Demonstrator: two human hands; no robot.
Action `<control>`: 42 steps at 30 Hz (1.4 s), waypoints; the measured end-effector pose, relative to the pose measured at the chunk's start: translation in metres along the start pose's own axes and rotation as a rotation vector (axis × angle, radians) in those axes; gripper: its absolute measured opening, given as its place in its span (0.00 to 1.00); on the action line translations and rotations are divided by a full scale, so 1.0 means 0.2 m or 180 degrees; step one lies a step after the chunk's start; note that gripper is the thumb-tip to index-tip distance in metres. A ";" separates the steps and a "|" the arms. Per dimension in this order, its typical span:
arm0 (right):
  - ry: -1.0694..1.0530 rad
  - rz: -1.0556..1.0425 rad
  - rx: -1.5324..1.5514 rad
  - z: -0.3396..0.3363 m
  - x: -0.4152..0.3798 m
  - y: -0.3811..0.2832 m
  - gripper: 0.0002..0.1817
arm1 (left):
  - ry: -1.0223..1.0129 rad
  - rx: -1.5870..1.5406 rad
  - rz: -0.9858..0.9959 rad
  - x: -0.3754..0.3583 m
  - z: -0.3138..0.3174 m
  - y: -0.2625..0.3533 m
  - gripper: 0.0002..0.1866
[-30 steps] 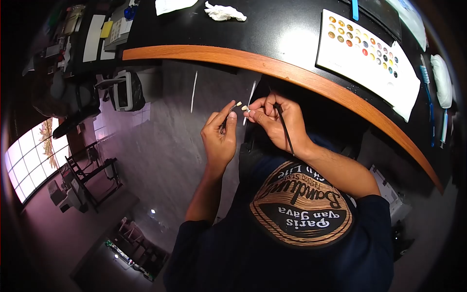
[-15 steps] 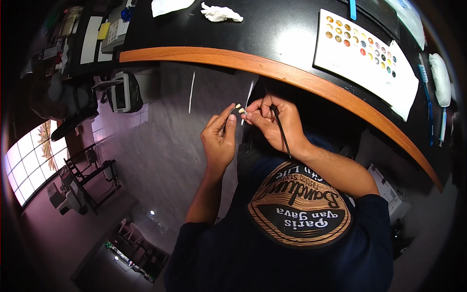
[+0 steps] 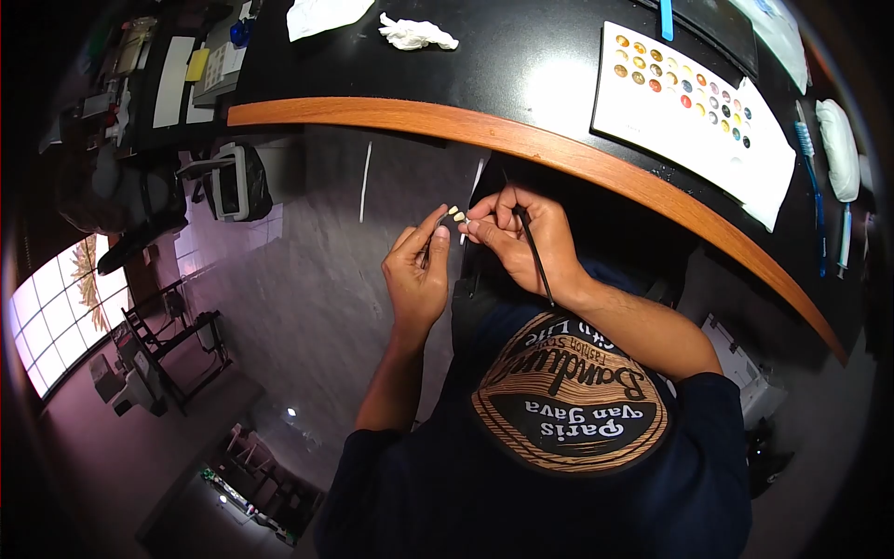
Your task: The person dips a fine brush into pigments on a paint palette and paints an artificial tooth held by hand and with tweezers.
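Two small cream pieces shaped like teeth are close together between my hands, in front of the bench edge. My left hand (image 3: 419, 279) pinches the left tooth-shaped piece (image 3: 453, 211) between thumb and fingertips. The right tooth-shaped piece (image 3: 459, 217) sits at the fingertips of my right hand (image 3: 535, 238), which is closed. A slim black stick, like a brush handle (image 3: 537, 258), also runs through my right hand and slants down toward the wrist; its tip is too fine to make out.
A black bench with a wooden edge (image 3: 391, 112) curves ahead. On it lie crumpled tissue (image 3: 416, 34), a white palette with coloured dots (image 3: 694, 112), a blue-handled brush (image 3: 810, 177) and a white wrapped bundle (image 3: 841, 149). A backpack (image 3: 233, 182) stands at left.
The two tooth-shaped pieces have come slightly closer together and turned a little. Both hands keep their hold, and the view has shifted slightly.
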State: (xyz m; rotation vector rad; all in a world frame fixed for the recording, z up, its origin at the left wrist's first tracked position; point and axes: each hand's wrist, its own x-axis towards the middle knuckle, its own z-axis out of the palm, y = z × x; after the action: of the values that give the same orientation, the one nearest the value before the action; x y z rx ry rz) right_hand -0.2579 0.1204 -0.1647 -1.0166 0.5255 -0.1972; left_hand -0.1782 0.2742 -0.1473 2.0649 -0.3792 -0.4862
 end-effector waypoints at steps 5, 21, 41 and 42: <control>-0.0001 -0.0017 0.0086 0.01 -0.01 -0.02 0.13 | 0.0011 -0.0049 0.0027 0.00 0.00 -0.01 0.15; -0.0065 -0.2493 -0.2069 -0.31 -0.36 -0.91 0.06 | 0.0026 0.0241 0.1084 0.10 -0.16 0.41 0.15; 0.0806 -0.2218 -0.4366 -0.91 -0.21 -1.33 0.09 | -0.1477 0.0530 0.4392 1.04 0.58 1.57 0.08; 0.0809 -0.2351 -0.4218 -0.89 -0.21 -1.36 0.09 | -0.1520 0.0524 0.4388 1.04 0.59 1.56 0.08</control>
State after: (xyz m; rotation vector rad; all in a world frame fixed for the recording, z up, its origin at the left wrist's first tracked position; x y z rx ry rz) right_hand -0.3621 -0.1400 0.0061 -2.4954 0.4617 -0.6864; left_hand -0.0757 -0.0636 0.0259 1.3319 -1.9514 -0.0560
